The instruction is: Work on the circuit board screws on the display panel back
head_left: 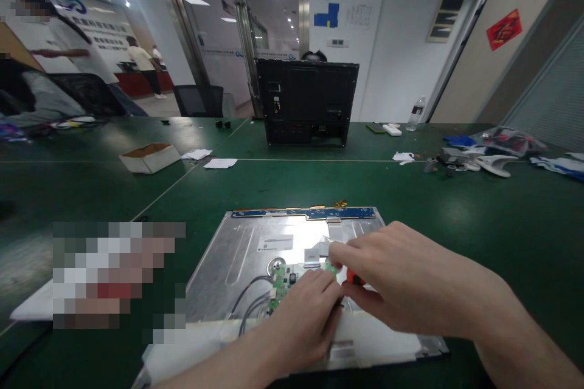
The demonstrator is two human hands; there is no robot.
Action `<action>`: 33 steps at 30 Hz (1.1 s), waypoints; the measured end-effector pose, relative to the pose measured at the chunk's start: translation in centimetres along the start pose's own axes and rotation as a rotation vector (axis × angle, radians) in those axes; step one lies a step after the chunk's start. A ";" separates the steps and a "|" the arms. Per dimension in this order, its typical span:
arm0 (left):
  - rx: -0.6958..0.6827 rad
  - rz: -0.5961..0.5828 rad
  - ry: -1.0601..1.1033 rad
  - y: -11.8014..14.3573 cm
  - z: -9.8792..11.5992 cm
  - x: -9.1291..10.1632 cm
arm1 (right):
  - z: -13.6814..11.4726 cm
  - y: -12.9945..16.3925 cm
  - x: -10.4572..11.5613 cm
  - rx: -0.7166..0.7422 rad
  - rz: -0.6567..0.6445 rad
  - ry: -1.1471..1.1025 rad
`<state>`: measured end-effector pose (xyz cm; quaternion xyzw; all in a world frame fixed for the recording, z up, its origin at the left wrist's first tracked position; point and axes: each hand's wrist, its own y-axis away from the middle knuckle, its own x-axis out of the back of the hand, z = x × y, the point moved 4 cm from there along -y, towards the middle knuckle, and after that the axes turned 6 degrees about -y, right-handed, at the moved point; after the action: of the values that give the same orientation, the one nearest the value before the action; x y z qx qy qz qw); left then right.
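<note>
An LCD panel point(237, 249) lies with its metal back up on the green table. A blue circuit strip point(283, 214) runs along its far edge, and a green circuit board point(283, 273) sits near its middle with dark cables point(249, 292) leading off to the left. My right hand point(387, 273) grips a red and black screwdriver point(353, 278) over the board's right end; its tip is hidden. Just beside it, my left hand point(310, 304) rests on the board with fingers curled together near the tool. Whatever those fingers pinch is out of sight.
Further back stands a black monitor housing point(305, 103), with a person partly behind it. An open white box point(150, 158) and papers point(221, 163) lie to the left. Loose parts point(456, 158) and a water bottle point(416, 114) are at the right. People are visible at the far left.
</note>
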<state>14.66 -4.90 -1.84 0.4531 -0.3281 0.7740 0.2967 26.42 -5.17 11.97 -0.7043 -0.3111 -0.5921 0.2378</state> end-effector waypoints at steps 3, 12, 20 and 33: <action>0.009 0.004 0.004 -0.1 0.1 0.2 | -0.2 0.2 0.0 0.034 -0.014 -0.029; 0.006 0.000 0.010 -0.1 -0.1 -0.1 | -0.1 0.0 0.0 -0.049 -0.022 0.018; -0.017 -0.007 0.007 0.0 -0.1 0.0 | -0.2 0.4 -0.1 0.000 -0.008 -0.008; -0.006 -0.003 0.009 0.0 -0.2 -0.2 | 0.0 0.2 -0.2 0.003 0.003 -0.003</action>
<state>14.64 -4.74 -2.15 0.4493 -0.3286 0.7744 0.3008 26.55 -5.38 11.79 -0.7051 -0.3113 -0.5905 0.2391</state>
